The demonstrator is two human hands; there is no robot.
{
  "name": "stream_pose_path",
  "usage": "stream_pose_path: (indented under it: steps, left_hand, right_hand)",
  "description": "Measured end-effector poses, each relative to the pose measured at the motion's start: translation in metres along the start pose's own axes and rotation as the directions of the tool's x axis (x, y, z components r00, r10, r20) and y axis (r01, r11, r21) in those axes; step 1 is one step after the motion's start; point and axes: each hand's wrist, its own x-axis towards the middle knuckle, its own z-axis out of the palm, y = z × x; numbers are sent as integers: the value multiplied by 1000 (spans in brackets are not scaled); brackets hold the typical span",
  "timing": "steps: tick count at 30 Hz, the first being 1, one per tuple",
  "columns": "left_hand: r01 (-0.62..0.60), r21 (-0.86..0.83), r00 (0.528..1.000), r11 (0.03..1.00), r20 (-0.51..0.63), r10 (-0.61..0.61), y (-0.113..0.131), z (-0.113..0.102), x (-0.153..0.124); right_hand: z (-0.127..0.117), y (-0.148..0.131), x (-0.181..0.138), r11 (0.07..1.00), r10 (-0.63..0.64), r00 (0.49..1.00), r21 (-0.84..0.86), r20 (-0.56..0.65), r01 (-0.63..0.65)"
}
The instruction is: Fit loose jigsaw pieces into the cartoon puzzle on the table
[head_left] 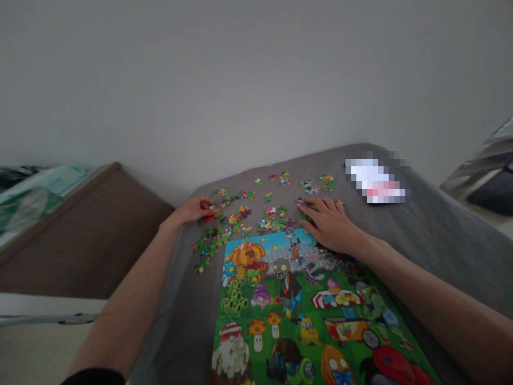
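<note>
My left hand [196, 209] is at the left edge of the loose pieces, its thumb and fingers pinched on a red and orange puzzle piece [210, 217]. My right hand [332, 223] lies palm down with fingers stretched over more pieces at the picture's top right corner; what is under the palm is hidden. Between the hands lie scattered puzzle pieces [271, 225], some joined in small clusters. Nearest to me is a large cartoon puzzle picture [269, 299] with plants, a pumpkin and a zombie; my right forearm crosses its right edge.
A grey cloth [435, 235] covers the table, which stands against a plain wall [256, 85]. A phone with a lit, pixelated screen [377, 182] lies at the far right. To the left stands a brown box-like piece of furniture [96, 230] with green plastic bags [48, 198] on it.
</note>
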Motion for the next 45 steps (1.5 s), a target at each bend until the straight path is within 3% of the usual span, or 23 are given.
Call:
stream_pose_path:
  steps: [10,16,21,28,31,34,37,40,42,45]
  left_hand:
    - [-49,10,994,999,-94,50,7,-10,-18]
    - [-133,77,991,988,27,132,24,-14,-27]
    - [-106,78,994,991,27,104,28,-5,-24]
    - [-162,-89,977,983,-151,147,33,-11,-52]
    - [-248,-188,940,950,-283,190,54,-4,-75]
    - [-340,-294,913,893,-331,239,89,20,-102]
    - [-407,-464,913,787,-240,331,130,51,-130]
    - [-412,-609,886,678,-94,453,155,72,-154]
    - [-419,-647,849,637,-31,528,158,77,-163]
    - [-457,-651,755,607,77,651,147,75,-163]
  right_hand:
    - [2,0,-2,1000,-18,1000,-21,-21,17]
    - [3,2,-1,1000,-23,1000,-19,-9,23]
    - [0,3,-1,1000,-23,1000,-20,19,23]
    - [4,8,-2,1000,-23,1000,0,3,23]
    - [0,8,-3,1000,1,1000,12,-5,-1]
    - [-15,-3,-6,995,-2,998,96,-66,9]
    - [-36,-32,-14,899,-86,994,424,-72,109]
    - [-48,-65,-24,635,-137,983,772,125,-10]
    - [-49,-78,-28,530,-131,977,845,166,-72]
    - [-46,-82,-29,518,-132,972,850,195,-100]
